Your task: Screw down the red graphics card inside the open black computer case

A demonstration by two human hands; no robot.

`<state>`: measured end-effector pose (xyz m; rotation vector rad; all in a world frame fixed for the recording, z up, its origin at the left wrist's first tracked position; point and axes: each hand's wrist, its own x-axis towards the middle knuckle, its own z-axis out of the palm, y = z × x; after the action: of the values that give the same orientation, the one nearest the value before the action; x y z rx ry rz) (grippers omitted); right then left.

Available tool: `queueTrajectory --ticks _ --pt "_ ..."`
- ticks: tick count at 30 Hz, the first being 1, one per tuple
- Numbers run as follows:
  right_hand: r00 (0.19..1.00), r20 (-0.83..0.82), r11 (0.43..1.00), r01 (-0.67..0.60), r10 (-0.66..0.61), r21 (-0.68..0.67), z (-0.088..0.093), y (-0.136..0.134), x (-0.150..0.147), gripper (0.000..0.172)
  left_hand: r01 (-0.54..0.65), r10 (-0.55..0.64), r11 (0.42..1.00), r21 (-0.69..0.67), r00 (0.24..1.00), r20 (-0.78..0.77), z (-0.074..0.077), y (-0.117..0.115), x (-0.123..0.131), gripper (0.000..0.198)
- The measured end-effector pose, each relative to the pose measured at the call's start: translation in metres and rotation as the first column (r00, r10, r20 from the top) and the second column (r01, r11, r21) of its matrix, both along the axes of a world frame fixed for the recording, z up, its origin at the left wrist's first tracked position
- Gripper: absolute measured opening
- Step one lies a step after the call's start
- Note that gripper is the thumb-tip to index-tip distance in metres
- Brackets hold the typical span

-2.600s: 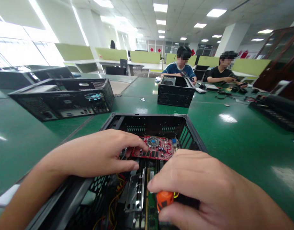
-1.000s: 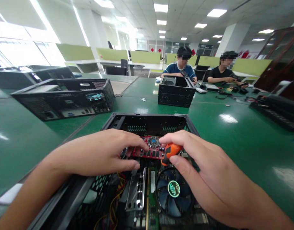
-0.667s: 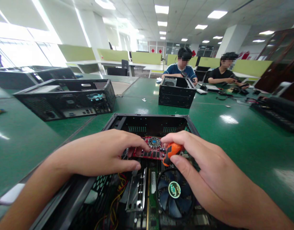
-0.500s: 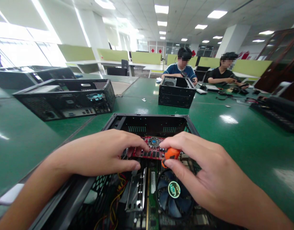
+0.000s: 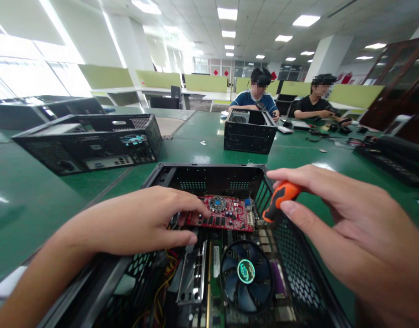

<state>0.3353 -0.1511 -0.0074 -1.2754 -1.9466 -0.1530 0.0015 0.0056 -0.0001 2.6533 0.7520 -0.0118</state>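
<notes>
With the left hand (image 5: 155,216) loosely spread at the red card (image 5: 230,214) inside the black case (image 5: 212,172), contact unclear, the fan (image 5: 245,271) should be kept unstruck while the orange-and-black tool handle (image 5: 281,200), gripped above the case's right side by the right hand (image 5: 353,223), is guided.

I can read no text: the round sticker (image 5: 246,271) on the CPU fan (image 5: 258,287) and white label (image 5: 216,260) on the memory module (image 5: 215,288) blur.

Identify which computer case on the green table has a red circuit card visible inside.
The nearest case, beneath the left hand: its red circuit card sits beyond the fan, while no red card shows in the cases farther back.
</notes>
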Motion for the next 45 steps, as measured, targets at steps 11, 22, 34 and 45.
queueTrajectory --ticks 11,22,34,45 --pt "0.998 0.024 0.998 0.052 -0.051 -0.033 -0.013 -0.001 0.004 0.031 -0.009 0.009 1.0 0.002 1.0 -0.012 -0.003 0.001 -0.003 0.038" --pt "0.998 0.051 0.998 0.033 -0.03 -0.05 -0.011 0.003 0.0 0.032 -0.017 0.017 1.0 0.001 1.0 -0.011 0.0 0.001 -0.002 0.04" --pt "0.998 0.056 0.997 0.023 -0.019 -0.077 -0.014 0.003 -0.003 0.033 -0.016 0.016 1.0 0.005 1.0 -0.008 -0.001 0.001 0.0 0.038" --pt "0.992 0.109 0.993 -0.056 0.068 -0.107 -0.006 0.008 0.004 0.023 -0.031 0.031 1.0 0.003 0.999 -0.016 -0.002 0.001 -0.001 0.04"
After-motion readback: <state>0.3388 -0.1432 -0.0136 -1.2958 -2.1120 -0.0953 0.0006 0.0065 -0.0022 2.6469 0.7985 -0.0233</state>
